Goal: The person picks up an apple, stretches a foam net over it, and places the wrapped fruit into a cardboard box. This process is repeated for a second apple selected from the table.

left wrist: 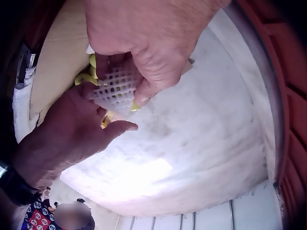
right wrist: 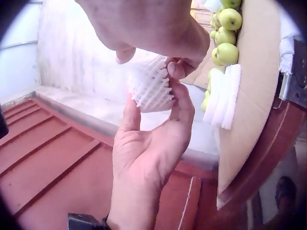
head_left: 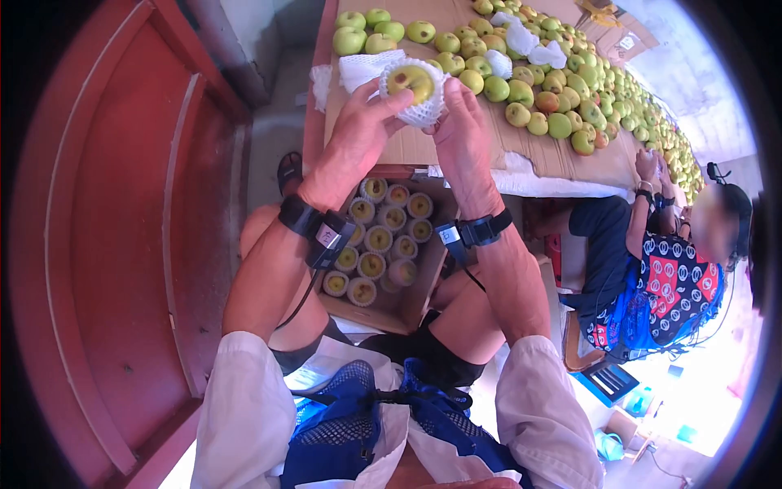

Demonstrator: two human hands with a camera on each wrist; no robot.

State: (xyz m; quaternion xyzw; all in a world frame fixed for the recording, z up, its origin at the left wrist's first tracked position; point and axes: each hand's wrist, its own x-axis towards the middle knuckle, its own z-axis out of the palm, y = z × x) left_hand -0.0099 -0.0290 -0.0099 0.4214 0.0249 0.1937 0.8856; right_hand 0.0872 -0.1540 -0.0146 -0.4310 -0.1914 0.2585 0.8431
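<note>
Apple up in both hands, over the near edge of the worktop, and it's sitting in a white foam net with its browned, hollowed end showing through the opening! The left hand has it from the left, thumb over the fruit, fingers curled round the net. Across from it, the right hand is at the other side, fingers bent and gripping the net by its rim

Just beside the left hand lies a stack of foam nets, flat on the cardboard. And look at that pile of apples, green and yellow with a few flushed red, sweeping away to the far right, loose white foam pieces lying among them!

Down below, between the knees, there's an open cardboard box with netted apples standing close together. Over on the right, another person in a patterned top sits with both hands at the worktop's edge, while a red door fills the left side
</note>
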